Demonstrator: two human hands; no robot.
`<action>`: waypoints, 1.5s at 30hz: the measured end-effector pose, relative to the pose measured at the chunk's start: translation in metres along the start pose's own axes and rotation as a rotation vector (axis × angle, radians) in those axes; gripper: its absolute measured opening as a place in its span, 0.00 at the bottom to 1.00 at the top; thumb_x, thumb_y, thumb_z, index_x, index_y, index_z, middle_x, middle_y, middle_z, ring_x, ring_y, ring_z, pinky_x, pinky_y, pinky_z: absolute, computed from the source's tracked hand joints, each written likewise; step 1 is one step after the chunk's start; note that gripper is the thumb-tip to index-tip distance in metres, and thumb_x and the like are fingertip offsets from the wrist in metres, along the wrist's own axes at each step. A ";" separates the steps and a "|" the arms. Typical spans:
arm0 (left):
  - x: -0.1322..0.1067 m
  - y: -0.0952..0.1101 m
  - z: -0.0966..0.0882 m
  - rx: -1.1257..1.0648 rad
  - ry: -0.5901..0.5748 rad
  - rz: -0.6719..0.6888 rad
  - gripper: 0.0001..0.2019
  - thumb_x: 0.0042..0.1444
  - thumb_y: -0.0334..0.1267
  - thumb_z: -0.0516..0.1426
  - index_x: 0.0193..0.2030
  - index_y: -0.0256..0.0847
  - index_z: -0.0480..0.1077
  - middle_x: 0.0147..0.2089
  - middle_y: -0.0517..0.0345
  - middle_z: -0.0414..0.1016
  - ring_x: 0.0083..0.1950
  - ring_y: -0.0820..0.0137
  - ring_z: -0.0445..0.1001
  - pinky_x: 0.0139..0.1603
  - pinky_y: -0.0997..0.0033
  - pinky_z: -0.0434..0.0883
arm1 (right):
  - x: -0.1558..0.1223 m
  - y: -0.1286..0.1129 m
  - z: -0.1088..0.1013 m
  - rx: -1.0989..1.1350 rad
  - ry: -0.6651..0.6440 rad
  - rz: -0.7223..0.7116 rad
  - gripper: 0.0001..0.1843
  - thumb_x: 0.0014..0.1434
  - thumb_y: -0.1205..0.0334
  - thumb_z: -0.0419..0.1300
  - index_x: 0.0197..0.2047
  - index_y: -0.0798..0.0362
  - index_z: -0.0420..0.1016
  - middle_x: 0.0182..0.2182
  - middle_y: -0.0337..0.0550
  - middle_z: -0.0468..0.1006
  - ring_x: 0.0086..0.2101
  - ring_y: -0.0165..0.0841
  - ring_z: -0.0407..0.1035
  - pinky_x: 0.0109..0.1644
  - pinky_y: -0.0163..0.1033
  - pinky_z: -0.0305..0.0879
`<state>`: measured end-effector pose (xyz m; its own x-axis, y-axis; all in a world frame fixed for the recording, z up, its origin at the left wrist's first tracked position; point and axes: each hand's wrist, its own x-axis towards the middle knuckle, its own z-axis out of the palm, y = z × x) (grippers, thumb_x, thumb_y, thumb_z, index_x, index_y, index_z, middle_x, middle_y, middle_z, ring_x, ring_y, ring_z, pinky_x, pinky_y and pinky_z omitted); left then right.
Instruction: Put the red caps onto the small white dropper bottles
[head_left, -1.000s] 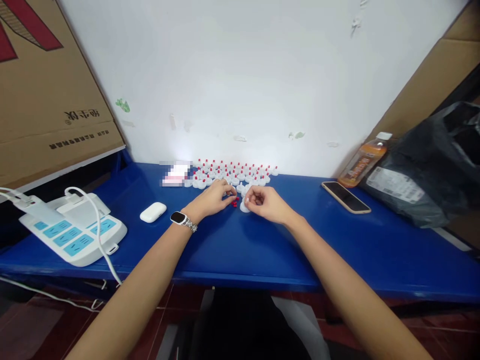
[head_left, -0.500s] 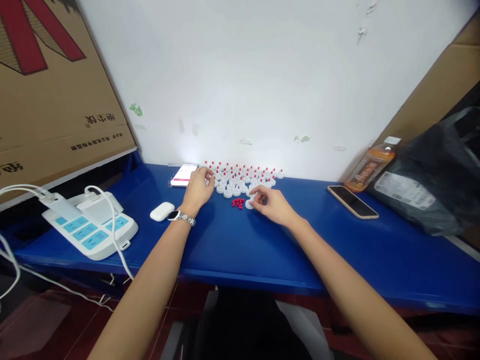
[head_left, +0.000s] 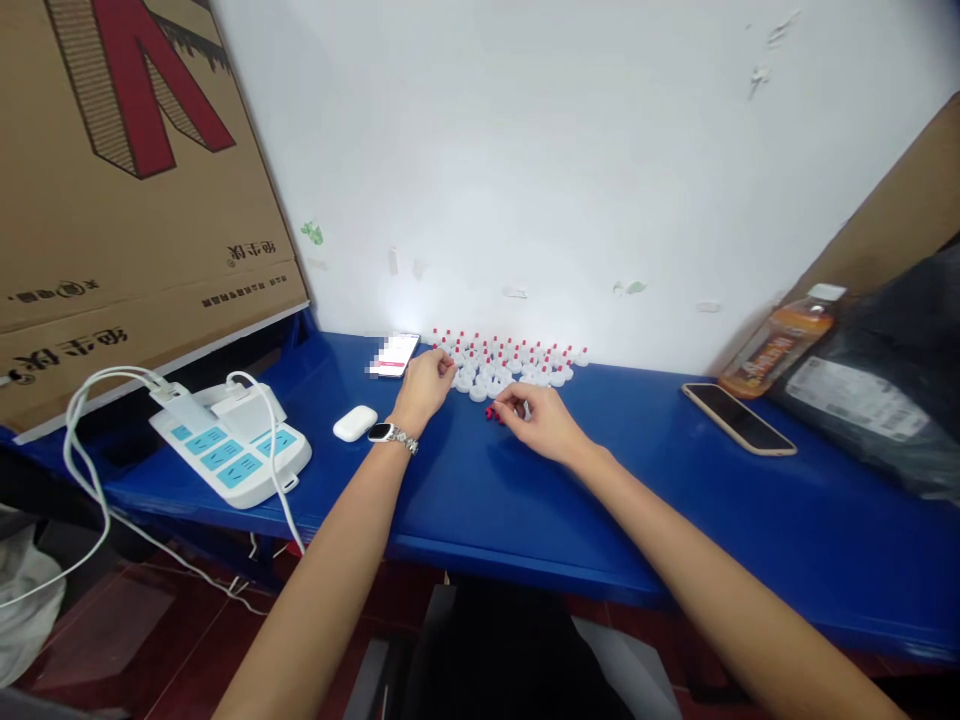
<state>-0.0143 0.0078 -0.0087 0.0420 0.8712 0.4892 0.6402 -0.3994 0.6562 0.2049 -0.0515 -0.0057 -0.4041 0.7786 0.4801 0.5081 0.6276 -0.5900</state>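
Several round white caps, many topped with a small red tip, stand in rows near the wall. In front of them lies a small pile of red pieces, partly covered by my right hand. Its thumb and forefinger are pinched together at the pile, and the other fingers are curled. My left hand, wearing a watch on its wrist, rests at the left end of the rows. Its fingers are curled closed beside the white caps, and whatever they hold is hidden.
On the blue table, a lit phone, a white earbud case and a power strip with cables lie to the left. At the right are another phone, an orange drink bottle and a black bag.
My right hand has left the white cap at the front and moved a little left onto the red pile. The left hand keeps its place by the rows. The whole view has shifted.
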 end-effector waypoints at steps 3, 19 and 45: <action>0.001 0.010 0.001 -0.310 -0.126 0.039 0.10 0.59 0.44 0.60 0.36 0.38 0.72 0.32 0.55 0.75 0.33 0.69 0.73 0.37 0.68 0.68 | 0.010 -0.001 0.002 -0.112 0.117 -0.028 0.12 0.61 0.59 0.60 0.47 0.52 0.76 0.39 0.46 0.78 0.38 0.36 0.72 0.45 0.41 0.67; -0.015 0.035 0.017 -0.284 -0.331 0.218 0.20 0.70 0.52 0.46 0.30 0.41 0.59 0.28 0.62 0.60 0.31 0.71 0.60 0.33 0.70 0.60 | 0.014 -0.004 -0.002 0.078 0.040 0.055 0.08 0.63 0.58 0.55 0.42 0.50 0.71 0.27 0.36 0.74 0.27 0.31 0.67 0.36 0.35 0.62; -0.013 0.022 0.019 0.057 -0.379 0.300 0.12 0.64 0.46 0.55 0.46 0.43 0.75 0.38 0.55 0.73 0.40 0.65 0.71 0.45 0.63 0.69 | 0.013 0.023 -0.007 -0.097 0.308 0.177 0.14 0.64 0.53 0.59 0.37 0.51 0.83 0.29 0.42 0.68 0.33 0.36 0.65 0.42 0.41 0.63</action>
<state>0.0140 -0.0075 -0.0116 0.5009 0.7671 0.4009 0.5977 -0.6416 0.4808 0.2170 -0.0268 -0.0089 -0.0627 0.8277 0.5577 0.6252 0.4681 -0.6245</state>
